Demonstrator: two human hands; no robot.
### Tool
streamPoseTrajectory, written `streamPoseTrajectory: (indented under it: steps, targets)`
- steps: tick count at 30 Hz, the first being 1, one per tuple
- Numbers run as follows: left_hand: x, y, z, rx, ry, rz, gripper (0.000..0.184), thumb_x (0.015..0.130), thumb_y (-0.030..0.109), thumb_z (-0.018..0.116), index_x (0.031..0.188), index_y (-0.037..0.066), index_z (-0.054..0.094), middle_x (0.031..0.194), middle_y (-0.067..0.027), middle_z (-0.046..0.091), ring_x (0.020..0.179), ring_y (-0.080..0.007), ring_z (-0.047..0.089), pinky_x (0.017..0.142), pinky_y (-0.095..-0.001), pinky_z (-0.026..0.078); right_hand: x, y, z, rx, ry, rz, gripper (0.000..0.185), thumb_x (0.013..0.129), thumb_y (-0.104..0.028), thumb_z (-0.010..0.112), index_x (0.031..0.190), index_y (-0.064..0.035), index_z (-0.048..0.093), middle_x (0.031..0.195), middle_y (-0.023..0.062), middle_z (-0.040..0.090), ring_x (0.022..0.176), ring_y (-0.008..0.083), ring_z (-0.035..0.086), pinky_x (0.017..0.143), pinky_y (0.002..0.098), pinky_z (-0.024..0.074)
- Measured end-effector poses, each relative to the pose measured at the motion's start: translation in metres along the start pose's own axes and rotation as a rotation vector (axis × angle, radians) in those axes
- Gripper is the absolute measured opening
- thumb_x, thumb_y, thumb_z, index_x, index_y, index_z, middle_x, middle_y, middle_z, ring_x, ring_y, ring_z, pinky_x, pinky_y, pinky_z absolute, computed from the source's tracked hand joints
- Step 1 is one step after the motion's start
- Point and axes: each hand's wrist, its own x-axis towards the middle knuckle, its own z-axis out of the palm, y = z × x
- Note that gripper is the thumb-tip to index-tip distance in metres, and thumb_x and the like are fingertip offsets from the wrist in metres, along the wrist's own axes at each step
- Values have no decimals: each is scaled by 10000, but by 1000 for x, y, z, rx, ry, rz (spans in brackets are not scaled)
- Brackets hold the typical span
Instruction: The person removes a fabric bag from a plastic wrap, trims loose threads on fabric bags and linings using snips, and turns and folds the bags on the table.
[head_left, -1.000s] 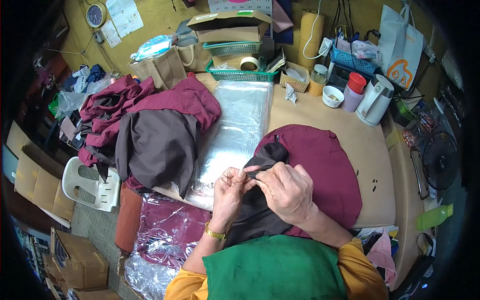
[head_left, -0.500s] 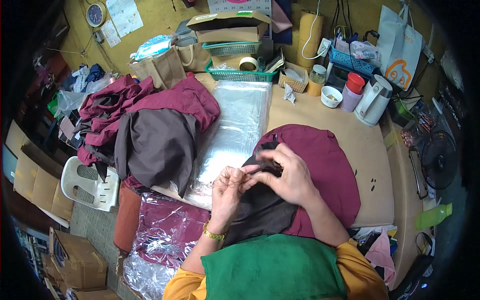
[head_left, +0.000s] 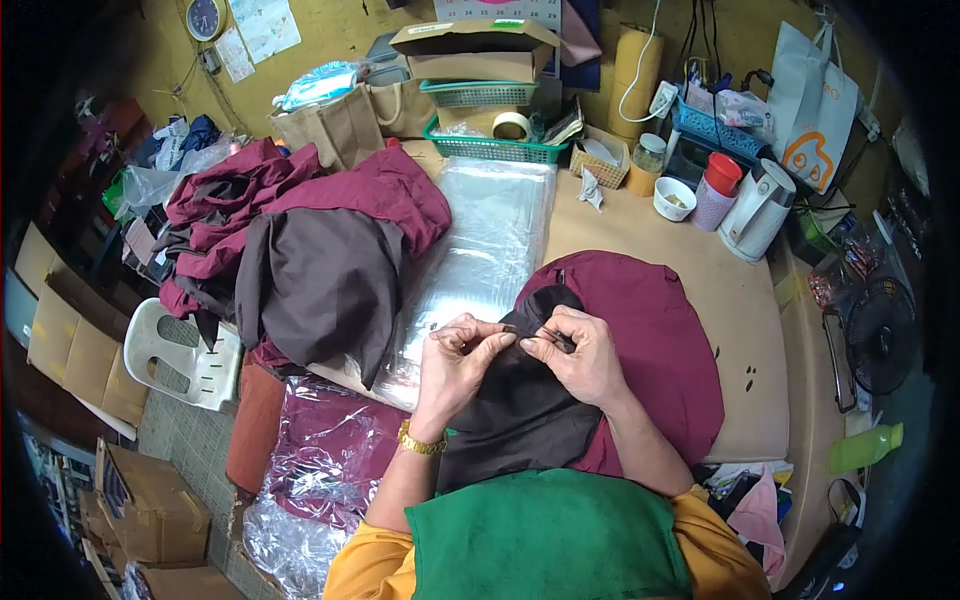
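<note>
Working at broad tan tabletop [head_left: 750,330], over rounded maroon cloth item [head_left: 660,340] lying right of flat clear plastic sheets [head_left: 490,230]. Handling loose dark grey-brown fabric [head_left: 515,420] on its left part, up against green cloth apron [head_left: 545,540]. Pinching that fabric between thumb and fingertips of left hand [head_left: 455,365], likewise of right hand [head_left: 585,360], close together. Looks like fine edge work; for next move, likely need firm pinches and light tension. Can't make out exact detail between fingertips, nor any join to maroon under folds.
</note>
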Motion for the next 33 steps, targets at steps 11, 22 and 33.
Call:
streamPoseTrajectory:
  steps: [11,22,33]
  targets:
    - [-10,-8,-16,-495,-22,-239,196,954,159,629,884,-6,550,779,-99,671,695,-126,653,595,-205,522,4,17,-13,126,-65,120,326,868,-179,714,662,5,543,599,-15,452,577,41,387,512,263,316]
    - [-10,2,-27,-61,168,21,301,868,107,717,1119,-19,612,1093,-55,569,726,-88,496,593,-221,437,2,17,-10,256,-28,118,320,880,-168,709,659,-15,537,604,-42,446,590,26,365,517,241,306]
    - [-8,-9,-18,-279,-116,-249,102,936,122,650,893,38,688,763,63,600,609,-6,464,534,-185,374,3,21,-12,180,-42,100,356,875,-202,721,655,-3,522,630,-28,389,601,51,340,532,265,286]
